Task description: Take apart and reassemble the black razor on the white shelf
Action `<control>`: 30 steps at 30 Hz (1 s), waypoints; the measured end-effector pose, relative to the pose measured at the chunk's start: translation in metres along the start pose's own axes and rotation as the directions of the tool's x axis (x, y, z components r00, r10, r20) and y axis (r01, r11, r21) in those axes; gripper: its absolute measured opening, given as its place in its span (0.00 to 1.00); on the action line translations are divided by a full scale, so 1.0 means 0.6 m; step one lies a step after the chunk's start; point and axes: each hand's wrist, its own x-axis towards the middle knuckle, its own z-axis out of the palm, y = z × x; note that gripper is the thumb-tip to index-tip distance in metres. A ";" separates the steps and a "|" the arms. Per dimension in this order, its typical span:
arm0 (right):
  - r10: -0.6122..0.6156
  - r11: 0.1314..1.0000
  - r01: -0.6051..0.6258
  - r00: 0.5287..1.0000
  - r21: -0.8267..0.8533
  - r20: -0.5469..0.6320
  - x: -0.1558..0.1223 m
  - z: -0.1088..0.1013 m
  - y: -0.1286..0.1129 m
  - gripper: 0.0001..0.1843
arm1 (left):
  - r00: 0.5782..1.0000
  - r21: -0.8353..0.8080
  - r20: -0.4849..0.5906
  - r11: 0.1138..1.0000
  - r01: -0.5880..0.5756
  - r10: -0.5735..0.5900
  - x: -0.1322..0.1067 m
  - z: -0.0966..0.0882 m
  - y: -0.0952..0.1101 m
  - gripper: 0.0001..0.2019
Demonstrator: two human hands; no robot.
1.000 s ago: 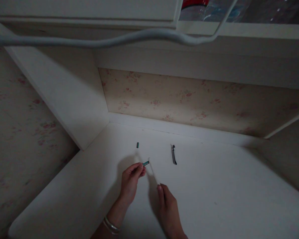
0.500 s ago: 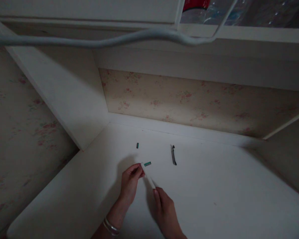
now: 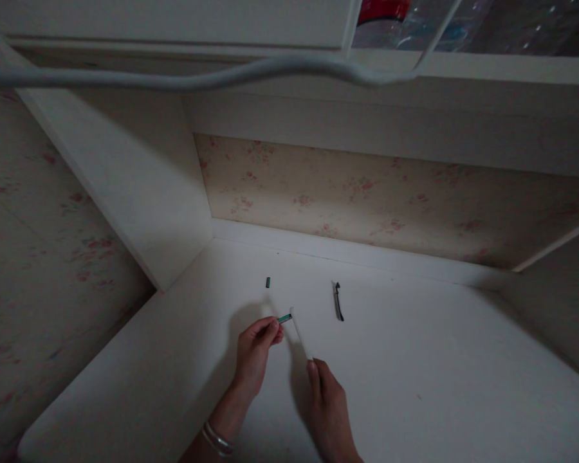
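My left hand (image 3: 255,350), with bracelets at the wrist, pinches a small green piece (image 3: 284,317) between thumb and fingertips just above the white desk (image 3: 415,373). My right hand (image 3: 327,408) is closed round the lower end of a thin white tube (image 3: 300,332), which slants up and away from me. The tube's far tip is right beside the green piece. A second, smaller green piece (image 3: 267,282) lies farther back on the desk. To the right of the hands lies a slim black clip-like part (image 3: 338,301).
The desk sits in a dim alcove with floral wallpaper (image 3: 367,193) at the back and a white side panel (image 3: 139,193) on the left. A grey cable (image 3: 197,77) runs across overhead below a shelf with a red object (image 3: 383,9).
Half a second ago the green piece lay on the desk and the tube's tip was at my left fingers. Now my left hand holds the green piece again beside the tube's tip.
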 end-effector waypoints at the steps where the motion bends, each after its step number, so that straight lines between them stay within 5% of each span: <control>1: -0.010 1.000 0.010 1.000 0.002 0.017 0.000 0.000 0.001 0.20 | 1.000 0.004 -0.002 1.000 0.001 -0.001 0.000 0.000 0.000 0.16; 5: -0.060 0.998 0.061 0.993 -0.002 0.105 -0.002 0.003 0.006 0.19 | 1.000 0.029 0.008 0.999 -0.012 0.011 0.001 0.000 -0.001 0.15; 10: -0.006 1.000 0.006 1.000 -0.009 0.007 -0.001 0.003 0.008 0.20 | 1.000 0.008 0.011 1.000 -0.013 0.013 0.003 -0.006 -0.007 0.14; 15: -0.070 0.998 0.069 0.995 0.013 0.064 0.000 0.002 0.002 0.19 | 1.000 0.023 0.011 1.000 -0.021 0.021 0.005 -0.007 -0.010 0.13; 18: -0.013 1.000 0.013 1.000 0.007 0.001 0.001 0.000 0.001 0.21 | 1.000 0.009 0.002 1.000 -0.013 0.013 0.005 -0.005 -0.009 0.14; 30: -0.005 1.000 0.005 0.998 0.000 0.062 0.001 0.001 -0.002 0.20 | 1.000 0.032 0.019 0.999 -0.014 0.013 0.005 -0.005 -0.004 0.13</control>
